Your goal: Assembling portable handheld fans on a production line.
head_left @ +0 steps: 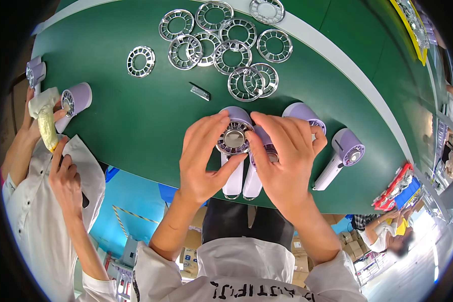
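Note:
Both my hands grip the head of a purple handheld fan (235,115) with a pale handle. My left hand (199,153) curls round its left side, thumb below. From the right, my right hand (287,153) presses thumb and fingers at the rim of its chrome slotted grille (233,138). A second fan's pale handle (252,183) lies close beside it, its head partly covered by my right hand. Beyond that hand lies another purple fan head (299,111), and farther right a fan (348,147) rests on the table edge.
Several chrome rings (235,44) lie on the green table (121,116), some overlapping. A small shiny strip (200,91) is nearer. At left a co-worker's hands (65,173) hold a yellow-wrapped tool (48,126) by another fan (78,98). A red bin (391,194) stands at right.

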{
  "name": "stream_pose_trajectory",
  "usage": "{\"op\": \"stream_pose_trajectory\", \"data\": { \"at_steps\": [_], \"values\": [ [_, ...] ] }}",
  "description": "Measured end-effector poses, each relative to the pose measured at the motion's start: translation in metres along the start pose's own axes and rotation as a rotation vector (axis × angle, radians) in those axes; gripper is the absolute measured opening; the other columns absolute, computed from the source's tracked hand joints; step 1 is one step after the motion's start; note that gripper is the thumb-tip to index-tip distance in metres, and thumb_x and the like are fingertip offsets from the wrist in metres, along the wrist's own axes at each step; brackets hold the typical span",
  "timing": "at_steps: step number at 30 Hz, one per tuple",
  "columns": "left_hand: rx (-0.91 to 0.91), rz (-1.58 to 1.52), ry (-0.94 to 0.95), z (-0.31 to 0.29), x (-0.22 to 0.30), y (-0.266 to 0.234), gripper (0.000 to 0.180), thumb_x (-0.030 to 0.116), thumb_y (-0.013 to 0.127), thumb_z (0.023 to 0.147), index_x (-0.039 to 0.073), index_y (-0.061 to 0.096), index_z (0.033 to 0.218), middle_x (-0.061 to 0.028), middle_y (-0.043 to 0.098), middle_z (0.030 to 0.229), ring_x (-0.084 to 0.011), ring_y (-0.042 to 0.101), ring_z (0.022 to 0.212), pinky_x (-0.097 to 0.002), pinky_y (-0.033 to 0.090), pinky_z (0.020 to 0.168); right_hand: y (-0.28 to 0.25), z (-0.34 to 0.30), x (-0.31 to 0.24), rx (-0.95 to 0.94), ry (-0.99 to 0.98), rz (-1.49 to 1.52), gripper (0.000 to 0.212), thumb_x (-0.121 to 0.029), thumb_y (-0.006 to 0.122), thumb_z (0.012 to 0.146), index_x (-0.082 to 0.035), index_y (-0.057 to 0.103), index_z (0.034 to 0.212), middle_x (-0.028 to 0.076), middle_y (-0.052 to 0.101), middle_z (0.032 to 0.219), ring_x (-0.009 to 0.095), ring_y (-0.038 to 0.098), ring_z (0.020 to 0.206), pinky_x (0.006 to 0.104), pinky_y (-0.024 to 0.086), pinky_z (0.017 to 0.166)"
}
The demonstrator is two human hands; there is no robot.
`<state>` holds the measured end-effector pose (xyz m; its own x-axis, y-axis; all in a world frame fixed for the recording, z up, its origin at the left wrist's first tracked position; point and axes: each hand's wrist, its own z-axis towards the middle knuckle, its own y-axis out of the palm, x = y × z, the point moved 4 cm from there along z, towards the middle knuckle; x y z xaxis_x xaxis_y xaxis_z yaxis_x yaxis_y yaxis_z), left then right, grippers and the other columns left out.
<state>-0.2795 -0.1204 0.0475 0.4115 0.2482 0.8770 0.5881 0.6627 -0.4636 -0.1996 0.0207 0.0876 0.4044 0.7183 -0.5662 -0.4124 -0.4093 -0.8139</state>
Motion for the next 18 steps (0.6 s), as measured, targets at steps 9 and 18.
{"op": "stream_pose_trajectory", "data": {
  "at_steps": [9,18],
  "values": [
    [0.003,-0.095,-0.111,0.002,0.001,0.001,0.066,0.006,0.088,0.069,0.001,0.064,0.130,-0.0163,0.065,0.133,-0.0339,0.060,0.121,-0.0422,0.044,0.104,-0.016,0.022,0.004,-0.385,0.005,0.001,0.023,-0.020,0.078,0.086,-0.011,0.077,0.107,-0.001,0.074,0.095,0.017,0.061,0.095,0.0399,0.028,0.093],
    [0.004,-0.138,-0.117,0.000,-0.006,0.003,0.065,0.008,0.089,0.069,0.002,0.066,0.129,-0.0142,0.066,0.134,-0.0329,0.060,0.122,-0.0419,0.044,0.105,-0.014,0.027,0.006,-0.424,0.056,0.008,0.018,-0.019,0.076,0.085,-0.014,0.078,0.102,-0.003,0.075,0.088,0.019,0.057,0.095,0.0428,0.028,0.088]
  ]
}}
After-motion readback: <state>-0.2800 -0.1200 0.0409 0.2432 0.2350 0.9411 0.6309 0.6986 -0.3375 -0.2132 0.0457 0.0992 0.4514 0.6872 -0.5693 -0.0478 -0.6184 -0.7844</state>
